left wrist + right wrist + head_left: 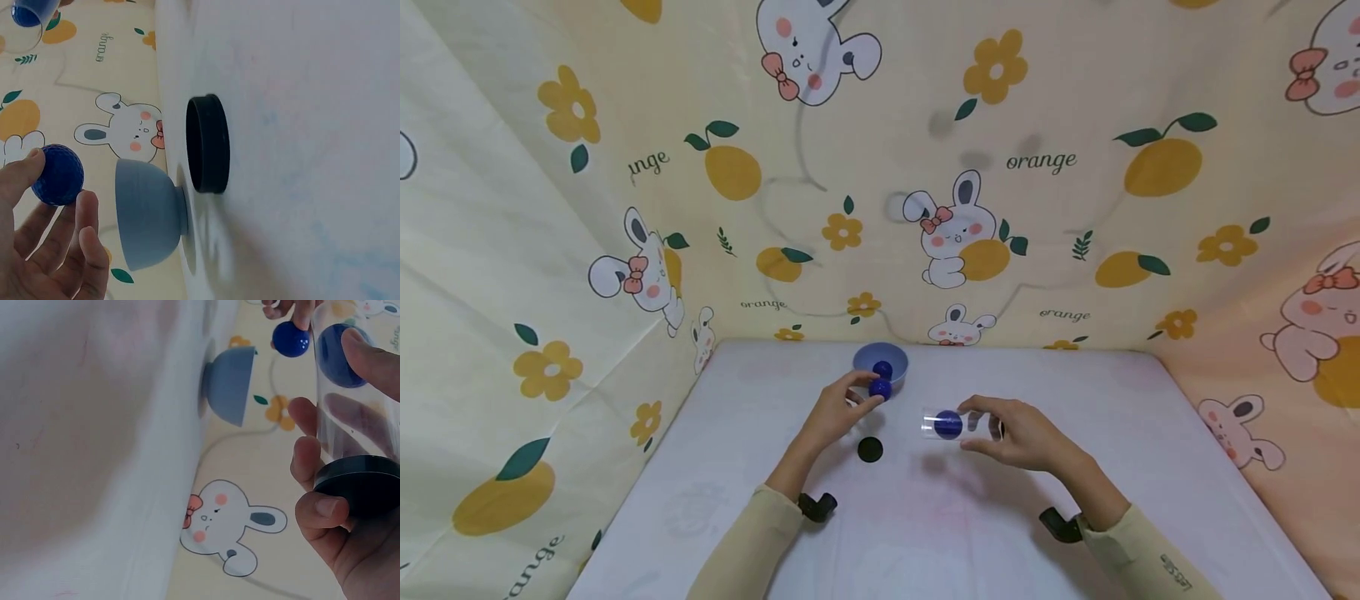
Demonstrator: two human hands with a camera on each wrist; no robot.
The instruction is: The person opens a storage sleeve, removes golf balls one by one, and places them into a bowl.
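Ball (880, 389) pinched in my left fingers (89, 209), left of and beyond sideways tube (929, 423) clamped in right fingers (322, 510).

Gap btwn L hand (835, 412) & tube (942, 424) passable; bowl (863, 362) in way behind, blk lid (870, 450) nearer.

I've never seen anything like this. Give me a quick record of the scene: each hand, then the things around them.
Left hand: pinches a blue ball
Right hand: holds a clear tube
Inside tube: a second blue ball
Bowl: upright on the white table, a third blue ball inside
Black cap: on the table, touched by neither hand
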